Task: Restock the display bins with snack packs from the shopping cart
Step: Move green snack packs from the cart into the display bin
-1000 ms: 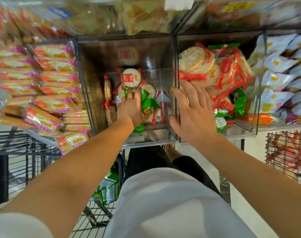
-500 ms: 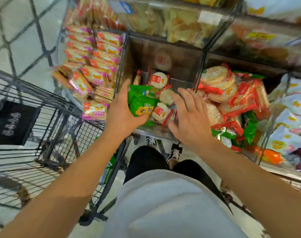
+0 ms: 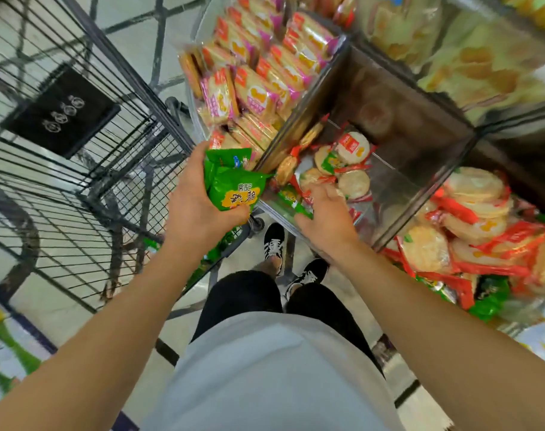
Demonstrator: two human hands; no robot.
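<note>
A person looks down at their own two hands in front of a row of clear display bins, with a wire shopping cart [image 3: 78, 169] to the left of the middle bin [image 3: 398, 169]. That middle bin is only thinly stocked: a few round cracker packs in red wrappers [image 3: 352, 147] lie along its front and left, and much of its clear floor shows bare. The bin to its left is stacked with pink-edged cracker packs [image 3: 252, 85], and the bin to its right is heaped with round crackers in red wrappers [image 3: 470, 213], so the restocking looks well along on either side and unfinished in the middle. The left hand [image 3: 196, 206] hovers just outside the middle bin's left front corner, its grip closed around a bunch of green snack packs [image 3: 234, 185], thumb on the near side. The right hand [image 3: 327, 216] sits over the middle bin's front edge with fingers curled down onto a green pack [image 3: 293, 197] lying there; whether it actually pinches that pack cannot be told. More green shows low in the cart's near corner, partly hidden by the left arm, so stock probably remains to move. Compared with half a second ago, the view has swung left and tilted, the left hand with its green packs has pulled back from inside the middle bin toward the cart side, and the right hand's fingers have gone from spread to curled.
</note>
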